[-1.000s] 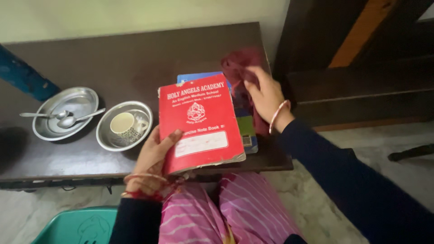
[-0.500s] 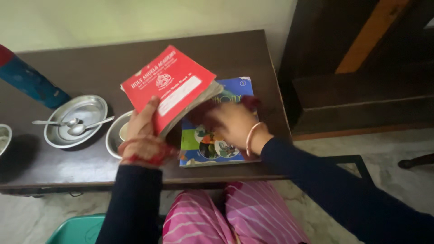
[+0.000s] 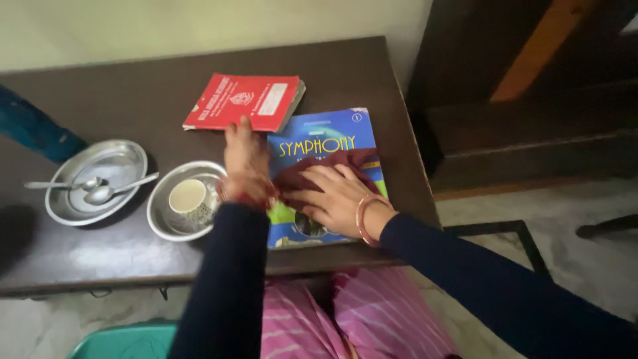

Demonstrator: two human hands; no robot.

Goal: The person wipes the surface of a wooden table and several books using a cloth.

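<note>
A person's right hand (image 3: 335, 199) lies flat, fingers spread, pressing a soft maroon cloth (image 3: 319, 169) onto a blue picture book (image 3: 325, 136) at the tabletop's (image 3: 133, 93) 5 o'clock edge. The left hand (image 3: 242, 149) reaches to 12 o'clock, its extended fingers touching the near edge of a red notebook (image 3: 242, 101) lying flat, gripping nothing. The cloth looks light and limp, likely best bunched from its middle, while the thin notebook seems floppy, better lifted by its spine; at 9 o'clock sit a cup in a steel bowl (image 3: 186, 199) and a steel plate with spoons (image 3: 93, 181).
</note>
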